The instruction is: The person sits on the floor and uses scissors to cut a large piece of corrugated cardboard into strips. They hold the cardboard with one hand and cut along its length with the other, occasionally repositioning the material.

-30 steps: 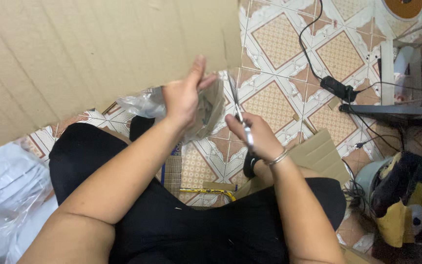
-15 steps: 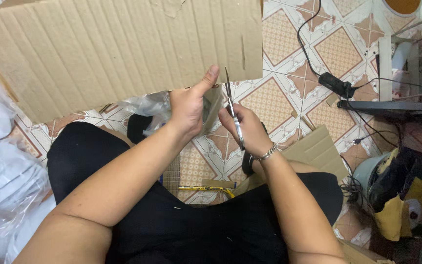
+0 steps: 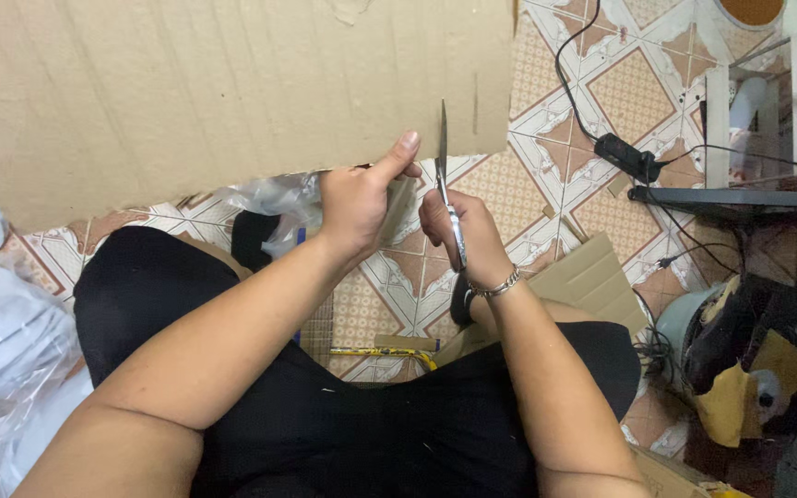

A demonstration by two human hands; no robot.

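Two hands busy: left hand gripping tan cardboard sheet, right hand clenched around scissors.

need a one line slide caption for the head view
Seated person's left hand grips a large cardboard sheet while the right hand cuts it with scissors.

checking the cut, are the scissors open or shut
Shut, or nearly: the scissors show as one thin blade line against the cardboard edge, held in the right hand.
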